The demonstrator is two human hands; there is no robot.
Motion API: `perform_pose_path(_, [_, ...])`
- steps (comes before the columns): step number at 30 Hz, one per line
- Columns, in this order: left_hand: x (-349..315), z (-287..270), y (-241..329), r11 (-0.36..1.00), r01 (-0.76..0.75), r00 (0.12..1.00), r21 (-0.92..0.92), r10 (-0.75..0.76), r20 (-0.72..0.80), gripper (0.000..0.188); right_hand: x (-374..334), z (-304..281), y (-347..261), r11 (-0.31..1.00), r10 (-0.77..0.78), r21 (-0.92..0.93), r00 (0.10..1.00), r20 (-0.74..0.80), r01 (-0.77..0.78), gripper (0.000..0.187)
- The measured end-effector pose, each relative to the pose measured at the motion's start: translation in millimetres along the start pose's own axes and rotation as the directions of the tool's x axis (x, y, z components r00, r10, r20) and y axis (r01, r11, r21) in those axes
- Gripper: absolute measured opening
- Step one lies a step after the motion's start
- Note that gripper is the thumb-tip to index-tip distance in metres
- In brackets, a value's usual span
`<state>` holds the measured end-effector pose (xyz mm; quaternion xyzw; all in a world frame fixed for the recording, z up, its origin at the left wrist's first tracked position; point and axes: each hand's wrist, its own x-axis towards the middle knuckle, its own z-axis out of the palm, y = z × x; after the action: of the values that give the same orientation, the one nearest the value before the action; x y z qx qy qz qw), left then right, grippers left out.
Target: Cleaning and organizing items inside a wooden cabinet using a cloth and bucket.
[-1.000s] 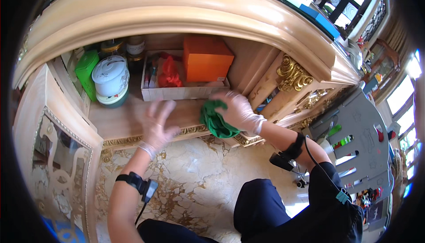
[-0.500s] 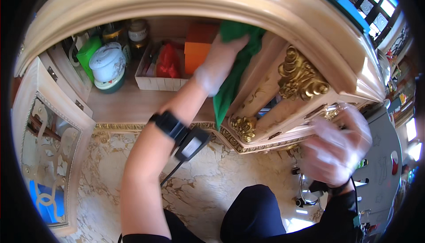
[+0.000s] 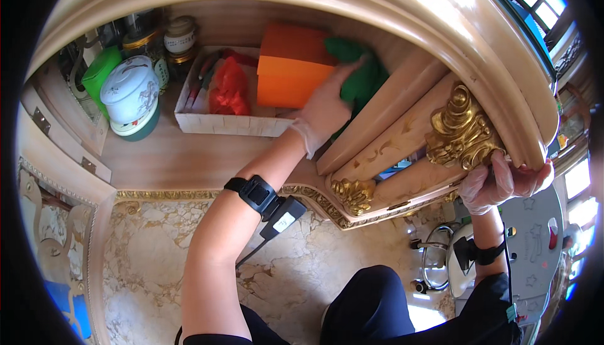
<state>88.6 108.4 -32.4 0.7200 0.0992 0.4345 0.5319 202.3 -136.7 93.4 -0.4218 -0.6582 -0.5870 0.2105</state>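
Note:
My left hand (image 3: 328, 107), in a clear thin glove, reaches into an open cabinet and grips a green cloth (image 3: 370, 79) against the right inner side. Part of its fingers is hidden by the cloth. Just left of it, an orange box (image 3: 286, 81) stands in a pale woven basket (image 3: 220, 125), beside a red plastic bag (image 3: 230, 87). My right hand (image 3: 497, 188), gloved too, has its fingers curled round the lower edge of the cabinet top (image 3: 528, 137), next to a gold carved ornament (image 3: 464, 132).
At the shelf's left stand a white lidded pot (image 3: 131, 90), a green container (image 3: 100, 71) and several jars (image 3: 180, 35). The glazed cabinet door (image 3: 63, 244) hangs open at left. A wheeled chrome-legged stool (image 3: 434, 257) is on the marble floor (image 3: 163, 257) at right.
My right hand has come up from a blurred swing onto the cabinet top's edge. My left hand has moved the cloth lower and right, beside the orange box. The view has shifted somewhat.

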Motion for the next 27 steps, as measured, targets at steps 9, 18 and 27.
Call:
perform_pose_path(9, [0,5,15,0.926,-0.356,0.922,0.122,0.370,-0.117,0.060,5,2,10,0.996,-0.091,0.014,0.996,-0.015,0.091,0.025])
perform_pose_path(18, [-85,-7,-1,0.853,-0.060,0.989,0.518,0.121,-0.085,0.054,2,18,-7,0.998,0.057,0.045,0.975,-0.213,-0.048,0.039])
perform_pose_path(27, [-94,-3,140,0.975,-0.149,0.903,-0.165,0.066,-0.425,0.028,3,23,22,0.965,-0.179,-0.223,0.968,-0.176,0.138,0.034])
